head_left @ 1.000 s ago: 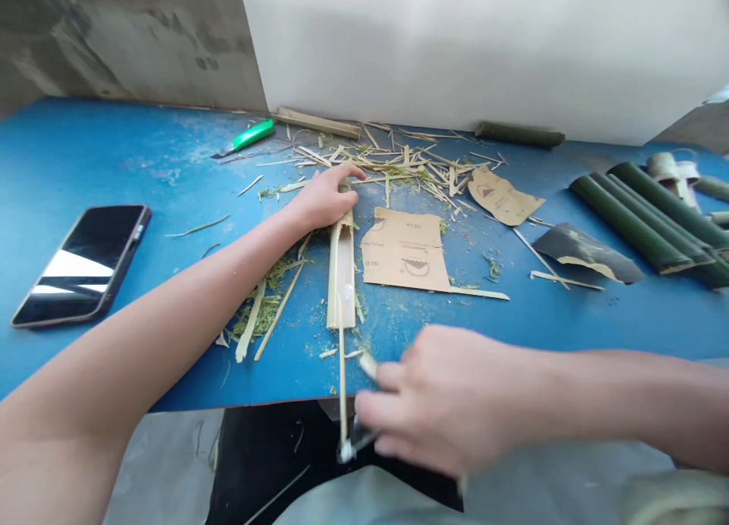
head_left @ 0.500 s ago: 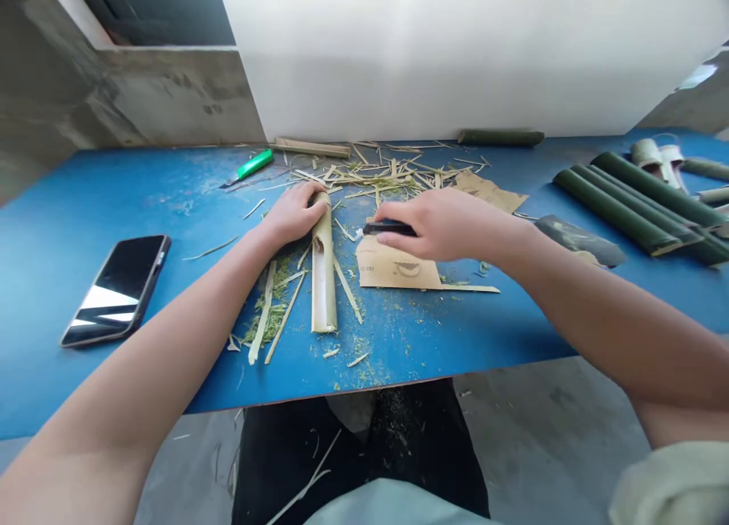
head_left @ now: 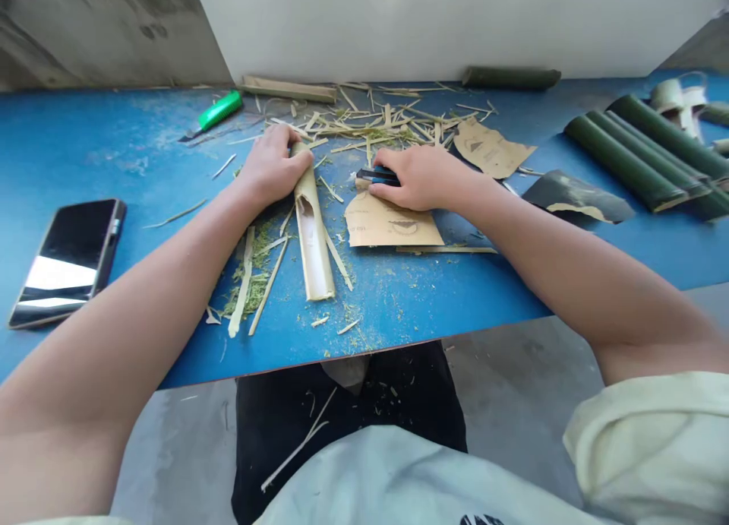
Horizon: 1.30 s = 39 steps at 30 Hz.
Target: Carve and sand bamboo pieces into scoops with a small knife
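My left hand (head_left: 276,164) is closed around the far end of a split bamboo piece (head_left: 317,263), which lies lengthwise on the blue table (head_left: 392,312). Its pale hollow channel and a notch near the middle face up. In my right hand (head_left: 418,177) is a slim black tool (head_left: 377,177), pinched between thumb and fingers; its exact kind is hard to make out. Directly below that hand rests a tan sheet, print side up, that looks like sandpaper (head_left: 392,225). Thin bamboo strips (head_left: 339,259) and green shavings (head_left: 259,286) surround the bamboo piece.
A phone (head_left: 68,259) lies at the left, and a green-handled knife (head_left: 219,111) behind my left hand. Bamboo slivers (head_left: 392,122) cover the back middle. Another tan sheet (head_left: 493,147), a dark curled sheet (head_left: 578,194) and green bamboo lengths (head_left: 632,156) are at the right.
The view has shifted, so the table appears higher in the picture. My right hand has moved slightly away from me with the black tool. My left hand keeps hold of the bamboo piece.
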### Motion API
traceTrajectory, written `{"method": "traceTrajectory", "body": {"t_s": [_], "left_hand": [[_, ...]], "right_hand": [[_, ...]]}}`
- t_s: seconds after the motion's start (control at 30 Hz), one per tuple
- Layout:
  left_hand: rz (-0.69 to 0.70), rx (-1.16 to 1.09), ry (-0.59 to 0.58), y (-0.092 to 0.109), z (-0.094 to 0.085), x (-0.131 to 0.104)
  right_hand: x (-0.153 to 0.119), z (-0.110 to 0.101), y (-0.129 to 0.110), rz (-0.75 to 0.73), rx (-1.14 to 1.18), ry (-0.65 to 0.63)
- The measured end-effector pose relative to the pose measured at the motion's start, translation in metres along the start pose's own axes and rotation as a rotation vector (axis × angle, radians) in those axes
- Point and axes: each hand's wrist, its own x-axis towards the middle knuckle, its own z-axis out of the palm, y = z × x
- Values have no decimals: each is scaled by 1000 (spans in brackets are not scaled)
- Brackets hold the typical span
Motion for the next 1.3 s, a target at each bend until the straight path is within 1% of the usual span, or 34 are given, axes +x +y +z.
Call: {"method": "traceTrajectory", "body": {"t_s": [0.1,0.17,0.23,0.33,0.37,0.43,0.5,0.53,0.6,0.67,0.73,0.77,0.8,0.83,0.93,0.97,1.0,1.03,1.07,1.13,1.2,1.3], "left_hand": [[-64,41,46,1,4,1],[-57,69,53,3,5,1],[8,89,49,5,1,-1],[203,159,40,10,-17,-4],[288,200,5,12,-25,-5],[429,301,-156,17,-40,-9],[473,406,-325,21,-49,-13],[475,452,-369,24,-50,-15],[508,527,-399,30,-46,-16],[586,583,-423,38,-44,-13],[655,619,-456,49,-51,-9],[666,632,-462,55,-59,-7],[662,638,-454,60,-70,-6],[630,647,-433,66,-84,-7],[438,708,-274,77,-125,-21],[385,721,-202,78,-136,-29],[345,731,-97,78,-144,-39],[326,735,-5,76,-149,-49],[310,731,51,74,-152,-59],[260,748,93,68,-151,-76],[217,775,91,64,-146,-88],[184,777,58,63,-141,-95]], "right_hand": [[1,-3,-3,-9,-16,-20],[1,-4,-3,-14,-26,-30],[1,-5,-3,-28,-37,-32],[0,-5,-2,-45,-46,-26],[-1,-6,-3,-46,-44,-24],[-2,-6,-3,-44,-30,-26],[-3,-7,-3,-46,-20,-26],[-3,-7,-3,-50,-19,-24],[-2,-6,-3,-62,-16,-17],[-2,-5,-1,-66,-2,-16],[0,-3,1,-48,17,-20],[0,-3,2,-35,26,-22],[0,-2,3,-28,36,-28],[0,-2,4,-27,50,-36],[-1,-1,6,-34,101,-43],[-2,-1,6,-36,110,-41],[-2,-1,6,-38,113,-37],[-3,-2,7,-39,110,-31],[-3,-2,7,-43,105,-28],[-3,-1,7,-47,103,-27],[-3,0,7,-54,105,-25],[-2,1,8,-54,103,-24]]}}
